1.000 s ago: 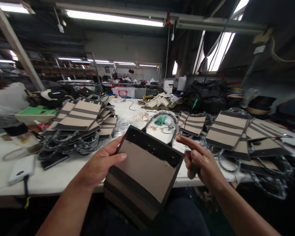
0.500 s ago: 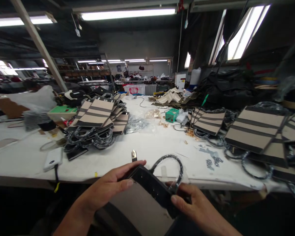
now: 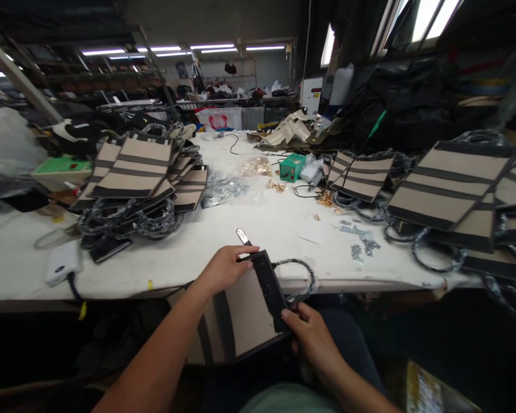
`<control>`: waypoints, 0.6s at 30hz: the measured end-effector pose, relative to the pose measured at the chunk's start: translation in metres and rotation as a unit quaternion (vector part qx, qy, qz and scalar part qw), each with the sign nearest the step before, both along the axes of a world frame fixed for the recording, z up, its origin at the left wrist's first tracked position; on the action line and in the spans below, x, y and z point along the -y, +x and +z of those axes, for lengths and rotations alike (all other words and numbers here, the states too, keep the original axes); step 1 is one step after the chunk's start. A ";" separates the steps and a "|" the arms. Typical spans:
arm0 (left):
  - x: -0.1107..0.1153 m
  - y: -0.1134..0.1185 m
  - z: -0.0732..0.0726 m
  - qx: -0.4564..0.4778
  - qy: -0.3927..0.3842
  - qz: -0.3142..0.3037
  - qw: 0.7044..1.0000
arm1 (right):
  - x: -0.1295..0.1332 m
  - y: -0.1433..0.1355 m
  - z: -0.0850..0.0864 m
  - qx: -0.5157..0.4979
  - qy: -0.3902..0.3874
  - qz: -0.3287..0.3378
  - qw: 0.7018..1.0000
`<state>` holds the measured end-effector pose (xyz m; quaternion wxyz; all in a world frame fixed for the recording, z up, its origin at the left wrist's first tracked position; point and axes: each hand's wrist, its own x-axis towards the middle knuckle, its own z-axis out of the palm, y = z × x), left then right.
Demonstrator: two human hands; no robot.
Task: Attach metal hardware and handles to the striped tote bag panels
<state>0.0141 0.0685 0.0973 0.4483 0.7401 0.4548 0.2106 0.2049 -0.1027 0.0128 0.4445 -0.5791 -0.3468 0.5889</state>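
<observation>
The bag (image 3: 251,310) is held at the table's (image 3: 215,241) near edge, above the person's lap, its striped face up and its dark top band slanting between the hands. The step in hand looks like steadying or turning it by that band. The left hand (image 3: 223,268) pinches the far corner, thumb on the face, the visible fingers close together over the edge. The right hand (image 3: 316,335) pinches the near corner by the base of the handle (image 3: 312,276), thumb on top, other fingers curled beneath. Any further turn would call for both corners to be kept pinched and the plastic-wrapped handle free. A metal-tipped strap (image 3: 242,235) pokes out beyond the left hand; what it joins is hidden. The left forearm covers part of the bag, its lower end is lost in shadow, and the right fingertips underneath cannot be made out.
</observation>
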 end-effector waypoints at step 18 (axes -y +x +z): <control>0.068 0.012 -0.092 -0.179 0.358 0.025 0.916 | -0.001 0.007 -0.031 -0.050 -0.077 -0.095 0.991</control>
